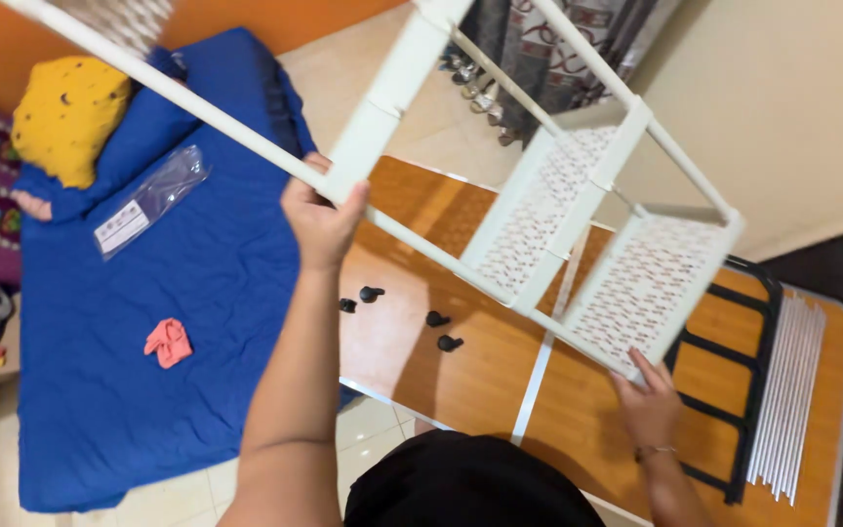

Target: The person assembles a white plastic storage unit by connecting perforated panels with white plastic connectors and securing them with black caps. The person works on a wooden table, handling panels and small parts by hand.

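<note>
Left hand point(319, 220) clamps the white rack point(578, 215) over the wooden table point(470, 381); right hand point(648, 405) grips its 5 o'clock corner. 4 black feet point(438, 319) below, blue mattress point(148, 322) at 9 o'clock.

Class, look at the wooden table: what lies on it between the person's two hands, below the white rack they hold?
In the head view, four small black pegs on the table.

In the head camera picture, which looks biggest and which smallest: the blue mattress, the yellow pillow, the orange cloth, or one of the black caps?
1. Blue mattress
2. Yellow pillow
3. Orange cloth
4. Black cap

The cap lies on the wooden table, nearer the camera, yet looks smallest.
</note>
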